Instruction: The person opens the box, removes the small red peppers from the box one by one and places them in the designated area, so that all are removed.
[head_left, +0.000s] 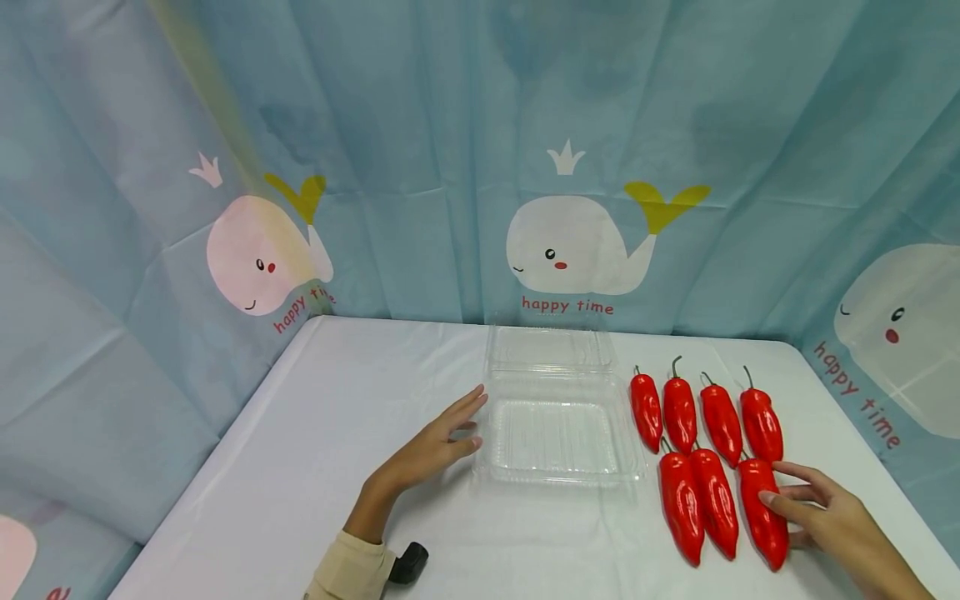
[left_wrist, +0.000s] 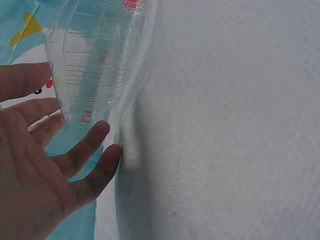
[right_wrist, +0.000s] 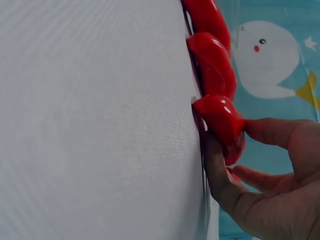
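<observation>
A clear plastic clamshell box (head_left: pixel 555 437) lies with its lid folded back on the white table. My left hand (head_left: pixel 427 454) is at the box's left side with fingers extended; in the left wrist view some fingertips (left_wrist: pixel 42 80) meet its edge. At the right, my right hand (head_left: pixel 832 517) pinches the rightmost front red chili pepper (head_left: pixel 763 512) between thumb and fingers. That pepper (right_wrist: pixel 217 117) still appears to rest on the table in the right wrist view. Beside it lie two more front-row red peppers, one (head_left: pixel 714 500) and another (head_left: pixel 681 508).
A back row of several red peppers (head_left: pixel 678 415) lies just right of the box, stems pointing away. The white tablecloth (head_left: pixel 360 383) extends leftward. A blue curtain (head_left: pixel 420 250) with whale prints closes off the back and sides. A black device (head_left: pixel 408 564) sits at my left cuff.
</observation>
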